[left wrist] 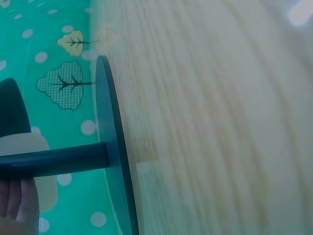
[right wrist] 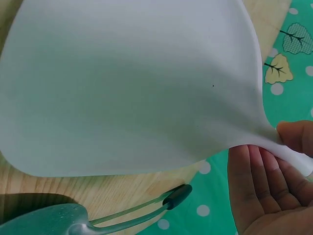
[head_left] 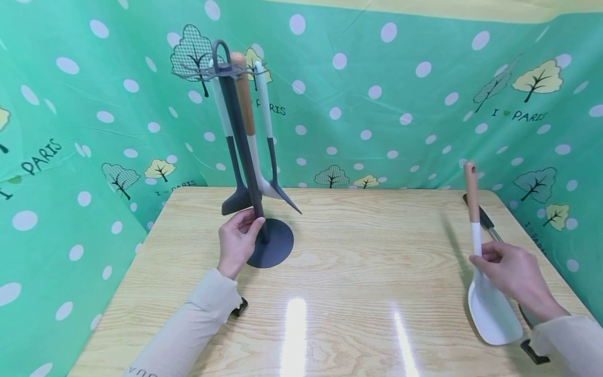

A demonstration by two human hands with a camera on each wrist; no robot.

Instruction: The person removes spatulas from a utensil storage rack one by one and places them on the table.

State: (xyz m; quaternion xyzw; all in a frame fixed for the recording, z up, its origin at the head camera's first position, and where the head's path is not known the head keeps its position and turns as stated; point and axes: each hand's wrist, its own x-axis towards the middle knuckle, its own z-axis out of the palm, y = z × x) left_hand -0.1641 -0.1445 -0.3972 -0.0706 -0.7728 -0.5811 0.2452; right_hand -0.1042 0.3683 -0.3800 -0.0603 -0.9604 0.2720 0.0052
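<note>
A white silicone spatula with a wooden handle [head_left: 485,277] is gripped in the person's right hand [head_left: 511,272], fingers curled round its neck just above the broad blade, which hangs low over the pale wood-grain table [head_left: 367,272] at that hand's side while the handle points up and away. The right wrist view shows the blade filling the frame, thumb and fingers [right wrist: 259,181] pinching its narrow end. Across the table, the left hand [head_left: 237,238] wraps its fingers around the dark grey pole of a utensil stand [head_left: 249,173], just above the round base [left wrist: 110,147], a hold that appears to steady the rack. Above that hand, three utensils hang from the rack's top ring: a dark grey turner [head_left: 235,199], a wooden-handled white tool [head_left: 247,112] and a pale-handled one with a dark blade [head_left: 273,152]. Under and beyond the right hand lies another dark utensil [head_left: 482,217] with a metal shank. A green polka-dot cloth printed with trees [head_left: 400,104] surrounds the table.
</note>
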